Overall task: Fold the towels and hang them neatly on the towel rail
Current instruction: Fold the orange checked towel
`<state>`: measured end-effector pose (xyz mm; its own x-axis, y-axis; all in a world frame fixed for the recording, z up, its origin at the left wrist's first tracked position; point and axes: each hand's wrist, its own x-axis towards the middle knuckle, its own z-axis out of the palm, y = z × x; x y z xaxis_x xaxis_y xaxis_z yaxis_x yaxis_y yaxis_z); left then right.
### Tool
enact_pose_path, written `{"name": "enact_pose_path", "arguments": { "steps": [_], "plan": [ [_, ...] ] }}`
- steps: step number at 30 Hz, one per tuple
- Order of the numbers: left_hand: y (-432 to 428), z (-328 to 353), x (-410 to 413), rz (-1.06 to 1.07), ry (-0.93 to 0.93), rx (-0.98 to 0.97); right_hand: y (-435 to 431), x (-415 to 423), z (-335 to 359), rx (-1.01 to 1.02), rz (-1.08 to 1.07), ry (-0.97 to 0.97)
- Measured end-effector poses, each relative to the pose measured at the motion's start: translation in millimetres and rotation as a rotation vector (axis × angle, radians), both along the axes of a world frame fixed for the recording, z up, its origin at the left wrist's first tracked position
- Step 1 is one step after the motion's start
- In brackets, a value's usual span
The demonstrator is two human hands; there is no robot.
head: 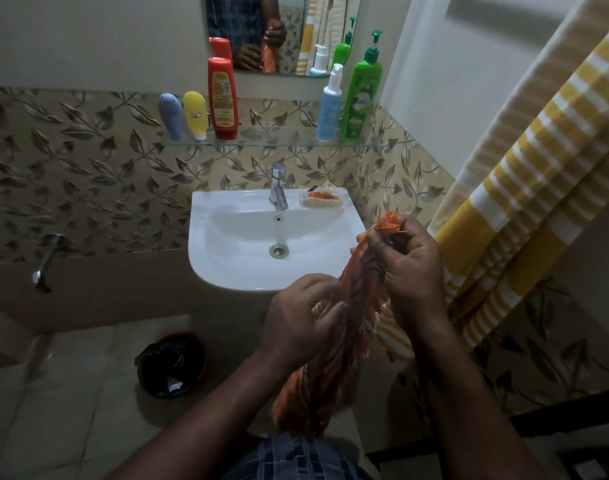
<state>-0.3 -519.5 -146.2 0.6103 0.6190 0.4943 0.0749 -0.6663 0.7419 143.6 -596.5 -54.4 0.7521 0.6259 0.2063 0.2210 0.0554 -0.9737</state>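
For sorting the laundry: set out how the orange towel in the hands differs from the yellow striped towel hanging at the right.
The orange towel is bunched into a narrow bundle, gripped by the left hand and right hand; the yellow striped towel hangs spread in long folds. The orange towel is orange with pale stripes; the yellow striped towel has yellow, white and beige bands. Both are striped cloth.

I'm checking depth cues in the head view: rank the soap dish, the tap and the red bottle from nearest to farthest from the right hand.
Measured from the right hand, which grips the orange towel:
1. soap dish, on the right rear corner of the sink.
2. tap, at the middle of the sink's rear edge.
3. red bottle, up on the glass shelf, towards its left.
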Motion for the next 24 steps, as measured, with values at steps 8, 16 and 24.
{"name": "enact_pose_path", "arguments": {
  "steps": [8,16,24],
  "plan": [
    [-9,9,11,0.101,0.121,0.265,-2,2,-2,-0.011,-0.021,-0.038],
    [4,15,7,0.272,0.069,-0.261,-6,14,-18,-0.024,-0.06,-0.134],
    [4,28,-5,0.117,-0.166,-0.76,-2,19,-26,-0.108,-0.181,-0.284]
  ]
}}
